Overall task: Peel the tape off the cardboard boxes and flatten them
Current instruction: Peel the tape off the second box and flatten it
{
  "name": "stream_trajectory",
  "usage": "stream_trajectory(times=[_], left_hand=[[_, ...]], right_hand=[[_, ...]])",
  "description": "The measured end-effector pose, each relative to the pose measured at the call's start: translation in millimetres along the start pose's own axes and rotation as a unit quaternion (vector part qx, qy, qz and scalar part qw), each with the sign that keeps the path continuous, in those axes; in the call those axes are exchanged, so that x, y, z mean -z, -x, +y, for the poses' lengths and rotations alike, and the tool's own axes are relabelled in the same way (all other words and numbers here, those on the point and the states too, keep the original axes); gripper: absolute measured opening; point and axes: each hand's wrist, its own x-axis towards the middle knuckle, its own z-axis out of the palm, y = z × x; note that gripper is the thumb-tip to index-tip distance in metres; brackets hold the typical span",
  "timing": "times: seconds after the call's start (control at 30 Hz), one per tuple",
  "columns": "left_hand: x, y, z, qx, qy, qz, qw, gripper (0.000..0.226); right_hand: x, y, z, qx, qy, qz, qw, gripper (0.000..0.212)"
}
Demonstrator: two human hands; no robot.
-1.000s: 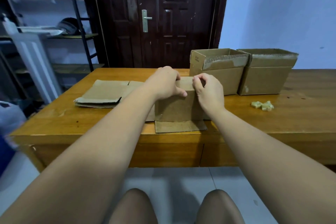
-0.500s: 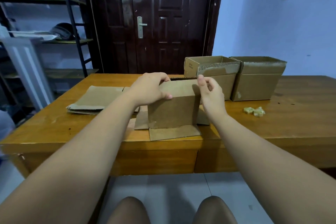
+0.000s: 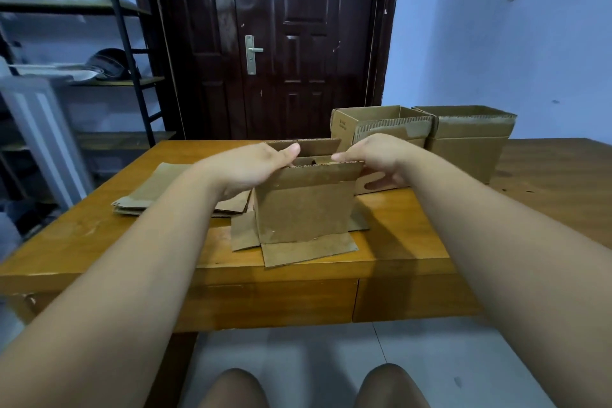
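Cardboard box stands upright near the middle of the wooden table, top open, w/ its bottom flaps splayed flat on the tabletop: one toward me at the near side, one out to the left, a bit of another showing on the right. My left hand grasps the box's top left corner, palm vs. the left wall, thumb reaching over the open top; the other fingers are hidden. My right hand grasps the top right corner, thumb tip on the near wall's upper edge, fingers curled down the right wall. Both forearms reach in from the near side, knees visible below the table edge.

Left of the box, partly behind my left arm, lies a stack of flattened cardboard. Far right are 2 more open boxes side by side, touching or nearly so: the left one just behind my right hand, the right one beside it, both w/ ragged, stripped top rims.

Beyond the table: dark brown door w/ a metal handle, a black-frame shelf rack far left, blue wall on the right.
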Motion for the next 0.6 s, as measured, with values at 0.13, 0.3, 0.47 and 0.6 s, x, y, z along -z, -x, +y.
stream_trajectory(times=[0.13,0.3,0.47,0.6], left_hand=[[-1.1,-4.7,-2.1,0.001,0.033,-0.012,0.999,0.034],[-2.2,-10.6,-3.1,0.005,-0.116,-0.023,0.993,0.039],[-4.7,-9.8,6.9,0.003,-0.168,-0.051,0.984,0.042],[-12.4,-10.7,2.1,-0.038,-0.172,0.025,0.984,0.042]], right_hand=[[10.0,6.0,-29.9,0.012,0.174,-0.118,0.978,0.033],[-1.1,5.7,-50.0,-0.013,0.31,-0.154,0.938,0.047],[-26.7,-0.7,-54.2,0.061,0.443,-0.098,0.889,0.033],[-24.3,-2.2,-49.4,0.09,0.463,-0.068,0.879,0.012]])
